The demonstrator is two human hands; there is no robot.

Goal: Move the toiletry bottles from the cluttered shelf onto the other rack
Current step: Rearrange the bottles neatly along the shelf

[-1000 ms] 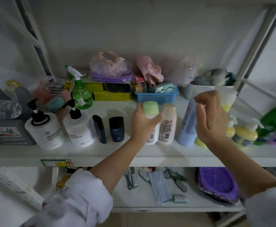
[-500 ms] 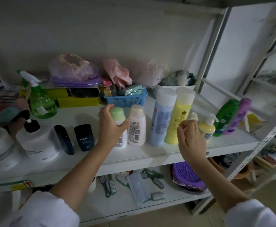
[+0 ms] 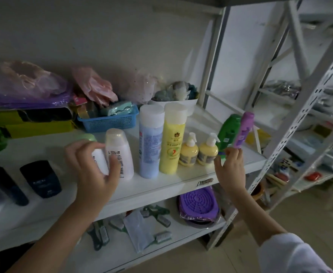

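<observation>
Two hands reach: left hand [image 3: 91,168] fingers wrap the upright green-capped bottle [image 3: 94,152]; right hand [image 3: 229,170] fingers apart below the purple bottle [image 3: 244,131].

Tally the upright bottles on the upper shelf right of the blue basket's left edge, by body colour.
White: 2
Blue: 1
Yellow: 3
Green: 1
Purple: 1
Total: 8

Bare forearms, a white sleeve [image 3: 292,251] bunched up at the right elbow.
</observation>
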